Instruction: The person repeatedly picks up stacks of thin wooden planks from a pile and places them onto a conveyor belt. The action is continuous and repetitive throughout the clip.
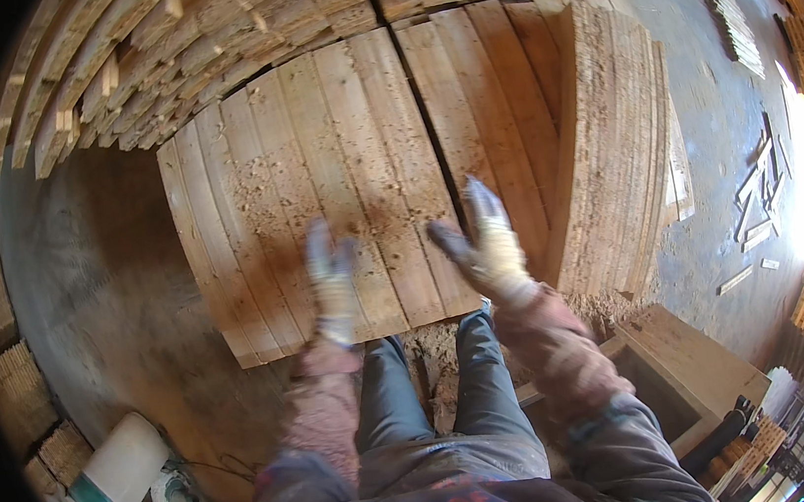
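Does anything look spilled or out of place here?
Yes: crumbly debris litters the flat boards, and loose strips lie jumbled on the floor at right, pointing every way, unlike the aligned board stack.

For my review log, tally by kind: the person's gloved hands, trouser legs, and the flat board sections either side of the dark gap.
Gloved hands: 2
Trouser legs: 2
Flat board sections: 2
Total: 6

The arms (pixel 564 347) reach forward, gloved left grip (pixel 332 281) and right grip (pixel 494 248) apart and unclenched, thumbs (pixel 446 237) turned inward.
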Available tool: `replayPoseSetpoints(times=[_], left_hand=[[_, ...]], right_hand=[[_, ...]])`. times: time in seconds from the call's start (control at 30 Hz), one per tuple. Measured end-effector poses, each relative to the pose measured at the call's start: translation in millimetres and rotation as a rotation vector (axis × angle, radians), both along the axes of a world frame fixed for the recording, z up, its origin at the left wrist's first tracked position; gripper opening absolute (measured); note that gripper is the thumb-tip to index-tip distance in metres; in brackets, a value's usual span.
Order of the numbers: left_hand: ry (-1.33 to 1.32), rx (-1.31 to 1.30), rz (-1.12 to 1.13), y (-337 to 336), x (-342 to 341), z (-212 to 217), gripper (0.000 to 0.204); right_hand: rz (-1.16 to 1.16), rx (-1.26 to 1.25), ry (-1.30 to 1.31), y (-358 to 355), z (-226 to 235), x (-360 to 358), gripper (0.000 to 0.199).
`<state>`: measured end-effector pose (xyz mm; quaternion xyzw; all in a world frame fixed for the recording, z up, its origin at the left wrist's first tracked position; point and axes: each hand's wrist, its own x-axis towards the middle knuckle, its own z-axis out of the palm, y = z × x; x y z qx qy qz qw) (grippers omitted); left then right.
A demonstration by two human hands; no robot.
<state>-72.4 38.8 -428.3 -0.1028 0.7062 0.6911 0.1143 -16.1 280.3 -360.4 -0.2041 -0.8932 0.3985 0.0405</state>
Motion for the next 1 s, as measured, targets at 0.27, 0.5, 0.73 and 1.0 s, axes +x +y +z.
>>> replayPoseSetpoints(times=[0.27, 0.5, 0.73, 1.0], left_hand=[[0.068, -0.818, 0.114, -326.5, -127.5, -34.0, 0.068], [-0.145, -0.115, 0.245, -365.3, -136.5, -78.2, 0.074], [-0.123, -0.107, 0.070, -297.6, -122.3, -6.7, 0.042], [-0.365, -0.108, 0.011, -298.0, -114.2, -0.6, 0.027]], right_hand=[[-0.283, 0.261, -0.318, -78.6, -80.6, -63.5, 0.087], [-0.415, -0.674, -0.102, -57.9, -71.9, -54.5, 0.045], [-0.436, -0.779, -0.041, -68.3, -41.4, -48.9, 0.056], [-0.201, -0.995, -0.225, -84.3, -23.6, -59.7, 0.054]])
